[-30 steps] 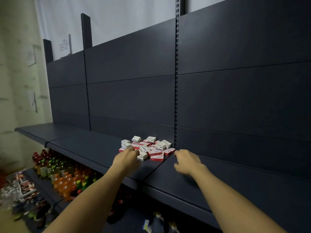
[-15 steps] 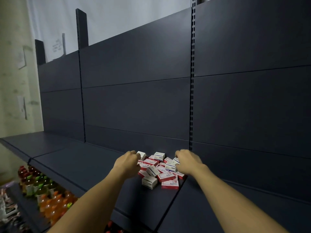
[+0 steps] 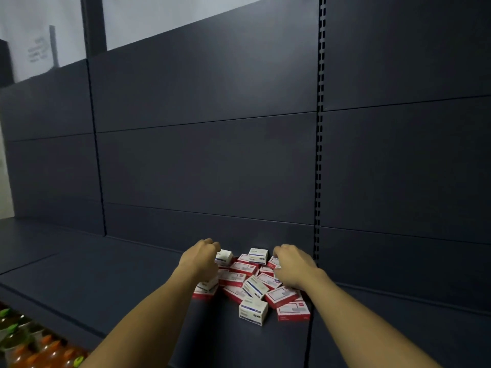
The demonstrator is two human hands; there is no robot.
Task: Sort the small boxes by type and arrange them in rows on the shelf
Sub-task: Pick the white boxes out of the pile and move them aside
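The shelf (image 3: 111, 285) holds no rows yet, so sorting looks barely begun. The boxes (image 3: 252, 282), red and white mixed, lie in one jumbled heap near the back panel (image 3: 207, 168). The left hand (image 3: 200, 258) and right hand (image 3: 293, 265) rest curled on the heap's sides; whether either pinches a box I cannot tell

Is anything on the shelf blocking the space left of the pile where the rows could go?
Nothing visible. The shelf left of the pile of small boxes is bare. Left hand and right hand rest on the pile's two sides.
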